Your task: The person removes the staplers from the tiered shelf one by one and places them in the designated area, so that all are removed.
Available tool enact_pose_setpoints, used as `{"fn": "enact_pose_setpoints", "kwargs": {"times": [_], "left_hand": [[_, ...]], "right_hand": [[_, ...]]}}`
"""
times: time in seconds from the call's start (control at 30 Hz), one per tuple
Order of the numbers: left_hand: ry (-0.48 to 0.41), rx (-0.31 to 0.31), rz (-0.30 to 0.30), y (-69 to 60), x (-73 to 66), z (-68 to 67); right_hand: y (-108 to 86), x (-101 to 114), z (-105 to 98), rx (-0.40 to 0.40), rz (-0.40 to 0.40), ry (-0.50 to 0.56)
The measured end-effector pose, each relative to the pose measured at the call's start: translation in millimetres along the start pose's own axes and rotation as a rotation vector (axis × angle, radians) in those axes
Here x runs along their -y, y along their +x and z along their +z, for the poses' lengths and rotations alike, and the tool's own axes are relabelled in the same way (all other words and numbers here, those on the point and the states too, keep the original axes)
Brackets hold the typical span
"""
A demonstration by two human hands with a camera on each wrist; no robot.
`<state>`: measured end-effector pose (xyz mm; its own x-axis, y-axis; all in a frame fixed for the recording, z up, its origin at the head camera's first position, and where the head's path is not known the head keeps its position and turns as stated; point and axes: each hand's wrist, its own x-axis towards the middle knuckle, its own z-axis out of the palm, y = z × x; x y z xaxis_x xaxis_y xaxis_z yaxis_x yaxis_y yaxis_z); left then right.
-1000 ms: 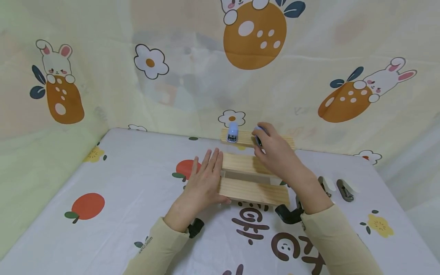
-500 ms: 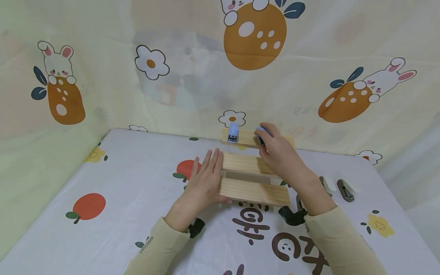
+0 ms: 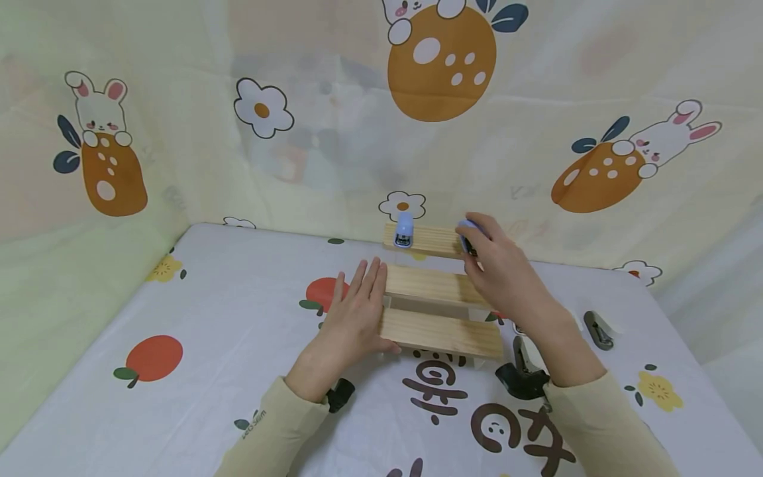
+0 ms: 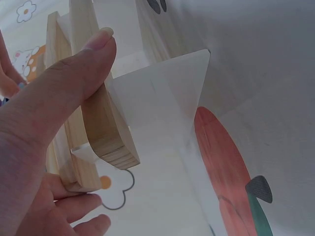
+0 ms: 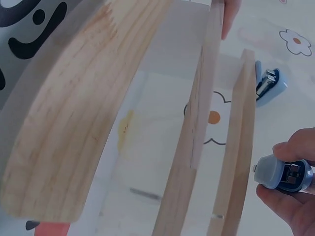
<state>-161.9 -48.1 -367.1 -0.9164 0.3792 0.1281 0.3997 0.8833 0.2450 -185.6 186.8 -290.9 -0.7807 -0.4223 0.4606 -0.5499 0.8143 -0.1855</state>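
A three-step wooden display rack (image 3: 441, 331) with translucent supports stands on the cloth-covered table. My left hand (image 3: 356, 321) rests against its left end, fingers straight, with the thumb (image 4: 96, 54) on the front plank in the left wrist view. My right hand (image 3: 507, 265) pinches a small blue stapler (image 5: 270, 172) between thumb and fingers at the right part of the top plank. Whether that stapler touches the plank I cannot tell. Another blue stapler (image 3: 403, 230) stands on the left part of the same plank, facing me.
To the right of the rack, a dark grey and white stapler (image 3: 598, 330) lies on the table. Another one (image 3: 527, 356) is partly hidden by my right forearm and the black wrist camera (image 3: 521, 382). A patterned cloth wall (image 3: 322, 172) rises right behind the rack.
My right hand has shifted to the right along the top plank with the blue stapler, baring more of the planks. My left hand has stayed put.
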Motion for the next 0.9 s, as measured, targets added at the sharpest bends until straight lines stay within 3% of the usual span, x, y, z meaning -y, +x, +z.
{"fn": "enact_pose_setpoints", "kwargs": {"times": [0.53,0.9], "left_hand": [[0.0,-0.005,0.005,0.6,-0.7,0.9],[-0.001,-0.003,0.003,-0.8,-1.1,-0.1]], "right_hand": [[-24.5,-3.2,-20.3,-0.072,0.009,0.0],[-40.3,-7.4,-25.2,-0.077,0.041,-0.03]]}}
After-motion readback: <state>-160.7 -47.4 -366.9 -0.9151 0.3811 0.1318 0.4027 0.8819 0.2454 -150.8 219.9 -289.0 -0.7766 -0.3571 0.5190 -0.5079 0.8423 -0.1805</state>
